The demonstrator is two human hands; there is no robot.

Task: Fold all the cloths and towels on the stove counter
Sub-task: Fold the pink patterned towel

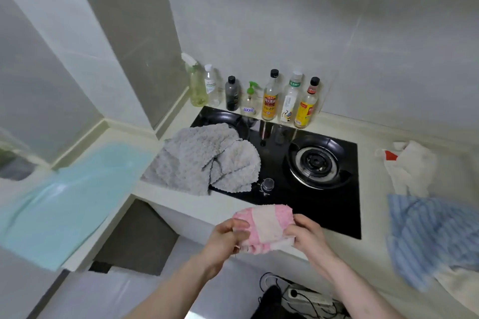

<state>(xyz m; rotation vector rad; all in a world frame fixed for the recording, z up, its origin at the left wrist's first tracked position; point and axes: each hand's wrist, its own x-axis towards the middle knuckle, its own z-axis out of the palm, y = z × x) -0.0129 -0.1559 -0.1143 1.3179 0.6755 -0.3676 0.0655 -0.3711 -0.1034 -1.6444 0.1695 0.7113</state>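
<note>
In the head view, a small pink terry cloth with a pale cream band sits low in the centre of the frame, held up in front of the counter's near edge. The left hand pinches its left edge, fingers curled onto the fabric. The right hand grasps its right edge, with the fingers wrapped over the cloth. The cloth looks partly folded, bunched between the two hands.

Above and left of the hands, a crumpled grey fluffy towel lies over the left side of the black glass gas stove, covering most of the left burner and spilling onto the cream countertop. At the left of the frame a flat light-turquoise cloth is spread on the counter, blurred. At the right edge a rumpled blue-and-white striped towel lies on the counter, and just above it a white cloth with a red patch, also rumpled.

The stove's right burner ring is uncovered, and a clear control knob stands just beside the grey towel's lower edge. A row of bottles lines the tiled wall behind the stove. At the bottom centre, a white power strip with dark cables lies on the floor.
</note>
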